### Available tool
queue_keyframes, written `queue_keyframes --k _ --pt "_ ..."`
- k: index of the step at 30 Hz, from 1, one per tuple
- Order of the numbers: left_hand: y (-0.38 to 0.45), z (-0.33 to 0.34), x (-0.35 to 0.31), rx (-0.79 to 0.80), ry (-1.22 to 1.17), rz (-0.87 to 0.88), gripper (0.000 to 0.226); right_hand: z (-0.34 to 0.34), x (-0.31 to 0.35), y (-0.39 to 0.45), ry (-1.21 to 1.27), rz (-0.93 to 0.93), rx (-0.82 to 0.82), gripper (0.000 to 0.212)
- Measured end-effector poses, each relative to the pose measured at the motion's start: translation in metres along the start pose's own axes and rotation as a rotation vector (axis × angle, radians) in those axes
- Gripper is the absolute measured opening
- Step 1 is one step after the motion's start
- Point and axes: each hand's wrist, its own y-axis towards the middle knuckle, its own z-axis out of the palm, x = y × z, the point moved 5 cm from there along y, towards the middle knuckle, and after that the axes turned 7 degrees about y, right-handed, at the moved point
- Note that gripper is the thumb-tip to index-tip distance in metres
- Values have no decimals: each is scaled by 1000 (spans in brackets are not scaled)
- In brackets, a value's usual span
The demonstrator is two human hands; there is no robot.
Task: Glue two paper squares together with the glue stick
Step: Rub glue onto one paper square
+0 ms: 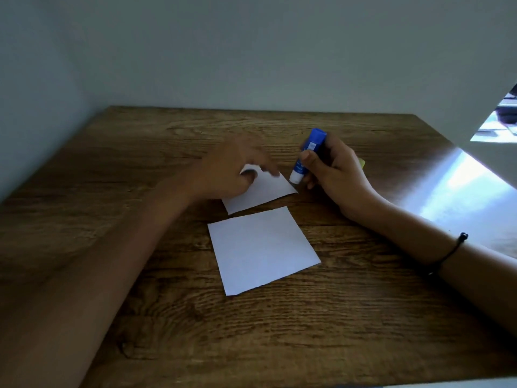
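While the right hand point(333, 169) curls its fingers and thumb round the glue stick point(307, 156), tilted with its white tip down just beside the far paper square point(263, 191), the left hand point(232, 169) rests on that square's far-left part, too blurred to tell whether its fingers pinch it. Nearer the person than both grips, the second paper square point(261, 249) lies flat on the wooden table point(279, 331), apart from the first.
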Motion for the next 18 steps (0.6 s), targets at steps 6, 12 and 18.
queue_keyframes --k 6,12,18 --pt "-3 20 -3 300 50 -6 52 -2 -2 1 35 16 -19 11" --pt "1 28 -4 69 253 -141 39 -4 -6 9 -2 11 -73 20" --pt "3 31 -6 -62 332 -320 49 6 -4 26 -92 -36 -70 15"
